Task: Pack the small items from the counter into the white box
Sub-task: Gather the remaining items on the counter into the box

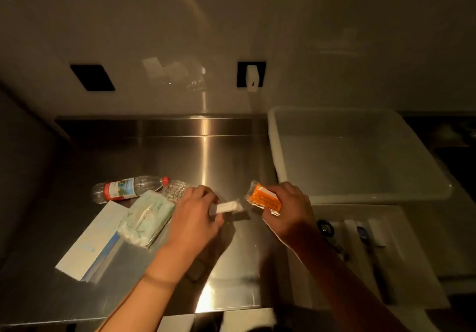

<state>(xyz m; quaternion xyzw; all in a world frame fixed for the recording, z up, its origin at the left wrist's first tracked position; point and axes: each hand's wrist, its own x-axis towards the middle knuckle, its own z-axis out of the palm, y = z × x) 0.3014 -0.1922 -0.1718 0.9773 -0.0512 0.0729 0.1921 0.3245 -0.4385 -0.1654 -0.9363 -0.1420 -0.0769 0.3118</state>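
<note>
From my headset view I see the steel counter (180,156) under dim light, and I work across it from its left edge. Nearest that edge a flat white-and-blue carton (88,241) lies at an angle toward the front, and a pale green soft pack (145,218) rests partly on its upper right corner. Behind both, a clear water bottle (128,188) with a red-banded label lies on its side, its red cap pointing right, and a second crumpled clear bottle (175,190) sits just beside that cap. My left hand (193,218) comes next, palm down near the middle of the counter, fingers curled and pinching the left end of a small white wrapped item (229,206); I cannot tell whether that item is lifted or touching the steel. Just right of it, my right hand (288,210) is closed around an orange packet in clear wrap (264,197), thumb and fingers clamped on its right half, the packet's left end sticking out above the counter. The white box (360,197) stands at the counter's right edge, behind and to the right of that hand, and I see nothing inside it. In front of the box a white tray (412,254) holds a few slim items I cannot identify.
</note>
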